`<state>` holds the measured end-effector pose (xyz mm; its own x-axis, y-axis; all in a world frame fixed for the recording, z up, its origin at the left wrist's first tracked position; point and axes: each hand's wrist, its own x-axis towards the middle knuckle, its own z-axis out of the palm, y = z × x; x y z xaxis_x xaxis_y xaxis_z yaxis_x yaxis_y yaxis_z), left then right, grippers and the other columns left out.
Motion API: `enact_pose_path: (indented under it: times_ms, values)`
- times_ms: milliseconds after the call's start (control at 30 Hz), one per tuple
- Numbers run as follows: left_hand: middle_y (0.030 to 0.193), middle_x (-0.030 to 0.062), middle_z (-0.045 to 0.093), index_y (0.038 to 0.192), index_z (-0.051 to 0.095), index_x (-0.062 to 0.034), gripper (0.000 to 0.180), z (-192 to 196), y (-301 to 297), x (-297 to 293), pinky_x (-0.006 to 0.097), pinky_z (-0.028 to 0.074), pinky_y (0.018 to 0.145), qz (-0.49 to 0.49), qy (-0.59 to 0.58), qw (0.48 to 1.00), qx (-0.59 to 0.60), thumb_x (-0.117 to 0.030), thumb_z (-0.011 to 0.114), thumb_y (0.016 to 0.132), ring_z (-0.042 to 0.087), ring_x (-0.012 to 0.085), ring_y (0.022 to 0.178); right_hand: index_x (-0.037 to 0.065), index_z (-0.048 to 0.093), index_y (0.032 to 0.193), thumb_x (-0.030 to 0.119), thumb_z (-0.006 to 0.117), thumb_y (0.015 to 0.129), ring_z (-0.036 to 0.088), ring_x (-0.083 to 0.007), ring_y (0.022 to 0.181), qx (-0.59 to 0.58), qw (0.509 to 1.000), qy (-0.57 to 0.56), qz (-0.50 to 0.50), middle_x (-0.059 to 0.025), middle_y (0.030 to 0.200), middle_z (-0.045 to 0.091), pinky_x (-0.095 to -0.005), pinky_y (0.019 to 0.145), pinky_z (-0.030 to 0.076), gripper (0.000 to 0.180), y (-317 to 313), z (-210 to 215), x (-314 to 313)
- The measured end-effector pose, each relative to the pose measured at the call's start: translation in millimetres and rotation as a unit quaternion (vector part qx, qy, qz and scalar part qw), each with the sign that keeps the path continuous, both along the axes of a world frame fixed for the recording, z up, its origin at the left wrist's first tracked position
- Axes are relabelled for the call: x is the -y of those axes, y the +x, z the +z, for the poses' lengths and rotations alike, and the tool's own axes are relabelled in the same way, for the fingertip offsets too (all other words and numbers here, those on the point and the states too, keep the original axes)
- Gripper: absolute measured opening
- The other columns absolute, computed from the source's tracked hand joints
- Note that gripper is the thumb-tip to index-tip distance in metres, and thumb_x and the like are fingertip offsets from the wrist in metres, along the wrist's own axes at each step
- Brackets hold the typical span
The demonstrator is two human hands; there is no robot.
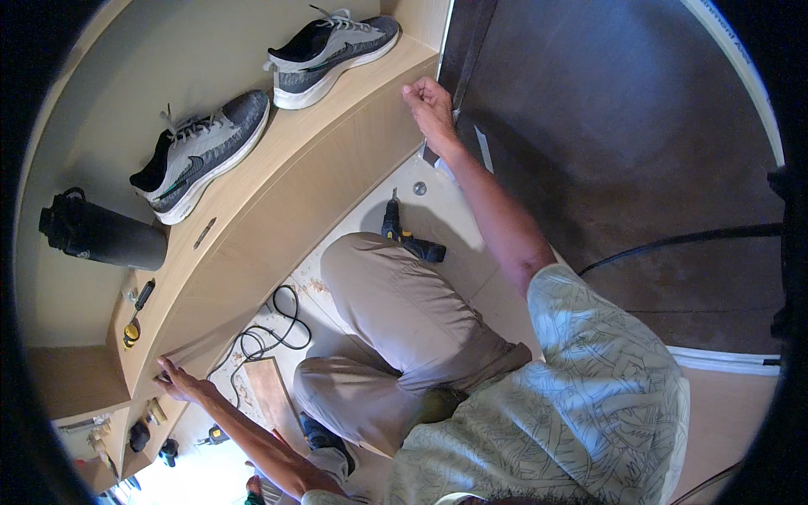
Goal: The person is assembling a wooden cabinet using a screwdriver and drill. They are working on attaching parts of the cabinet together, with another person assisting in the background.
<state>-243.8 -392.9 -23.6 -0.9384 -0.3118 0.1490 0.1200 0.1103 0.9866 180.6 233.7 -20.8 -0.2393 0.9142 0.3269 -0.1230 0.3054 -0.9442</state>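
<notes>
Wooden shelf unit (278, 202): left hand (178, 380), right hand (429, 105) seemingly pressing front panel (337, 177).

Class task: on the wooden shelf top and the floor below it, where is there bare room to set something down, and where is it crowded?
Free: the shelf top between the two grey shoes, and the floor around the drill. Crowded: the black cable and board by the left hand.

Home mid-fit-out, I'd say: I'm kneeling at a built-in wooden shelf unit (278, 202). On top of it, sneakers (206, 151) & a dark bottle (101, 234); below it, on the dusty floor, a cordless drill (408, 236), black cable (273, 328), wood offcut (273, 391).
</notes>
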Motion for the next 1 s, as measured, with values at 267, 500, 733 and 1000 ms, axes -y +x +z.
enact_pose_path:
  times_ms: [267,500,733,1000]
  values:
    - [0.135,0.0142,0.065,0.17,0.03,-0.001,0.099,-1,-3,-1,0.044,0.047,0.109,0.012,-0.015,1.0,-0.004,-0.031,0.087,0.095,0.061,0.0252,0.117,0.008,0.063,0.089,0.018,0.077,0.103,0.052,-0.0063,0.072,-0.01,0.999,-0.047,0.005,0.004,0.078,0.058,-0.0259,0.065,0.043,0.022,3,12,-9]
    - [0.15,0.0155,0.063,0.159,0.05,0.0,0.082,3,-2,12,0.044,0.045,0.117,-0.004,-0.034,0.998,0.055,-0.029,0.089,0.093,0.061,0.0253,0.131,0.011,0.068,0.096,0.02,0.079,0.101,0.054,-0.0065,0.068,-0.012,0.998,0.041,-0.04,0.0047,0.08,0.063,-0.0261,0.059,0.045,0.016,29,6,-21]
    - [0.157,0.0166,0.058,0.166,0.038,0.0006,0.091,2,3,14,0.043,0.041,0.122,0.0,-0.07,0.995,-0.067,-0.026,0.087,0.094,0.056,0.0257,0.138,0.008,0.07,0.108,0.013,0.076,0.099,0.067,-0.0115,0.077,0.007,0.986,0.036,-0.166,-0.0012,0.091,0.07,-0.0279,0.07,0.055,0.012,41,-30,3]
    - [0.166,0.0164,0.045,0.169,0.031,-0.007,0.078,-67,-17,33,0.044,0.04,0.123,-0.077,-0.153,0.981,0.087,-0.037,0.064,0.105,0.047,0.032,0.148,0.012,0.067,0.127,0.022,0.057,0.108,0.067,-0.0189,0.095,0.017,0.969,-0.247,0.012,-0.0033,0.103,0.069,-0.0364,0.083,0.054,0.024,44,-186,-4]
